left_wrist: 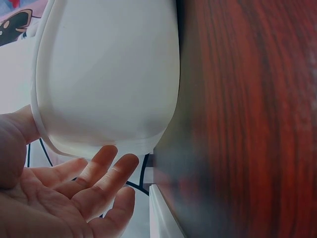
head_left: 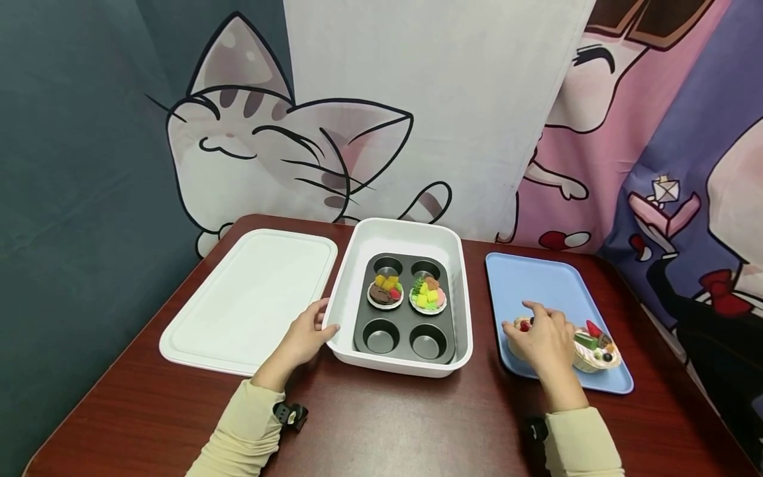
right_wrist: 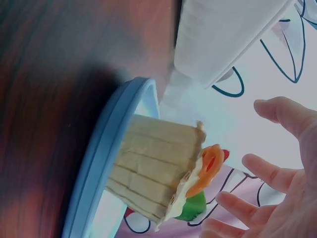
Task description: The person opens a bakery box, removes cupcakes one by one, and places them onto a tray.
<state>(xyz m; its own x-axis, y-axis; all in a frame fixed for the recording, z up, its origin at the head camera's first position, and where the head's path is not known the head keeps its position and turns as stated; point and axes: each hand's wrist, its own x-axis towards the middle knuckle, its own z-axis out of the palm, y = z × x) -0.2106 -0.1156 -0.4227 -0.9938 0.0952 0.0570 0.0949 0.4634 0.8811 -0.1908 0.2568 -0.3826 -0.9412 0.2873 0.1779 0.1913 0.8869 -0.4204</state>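
2 hands above a worktop: the left at a white bin, the right over a tart

The left forearm reaches up from the lower edge of the head view, and the left hand [head_left: 304, 331] grips the near left corner of the white bin [head_left: 411, 370], its thumb over the rim and its other fingers on the outer side. In the left wrist view these fingers are loosely bent, their tips at the wall.

The right hand [head_left: 545, 331] is held palm down over the left tart [head_left: 520, 351] on the blue tray [head_left: 536, 271]; thumb and fingers are spread apart. The right wrist view shows them clear of a tart standing upright near the tray's rim. The right tart [head_left: 596, 358], topped with fruit, lies just beside that hand.

Inside the bin is a dark muffin tin [head_left: 405, 338] with 6 cups; its 2 middle cups hold a chocolate tart [head_left: 384, 298] and a green-and-yellow tart [head_left: 428, 298]. A white tray [head_left: 256, 298] lies left of the bin on the reddish-brown worktop [head_left: 387, 424].
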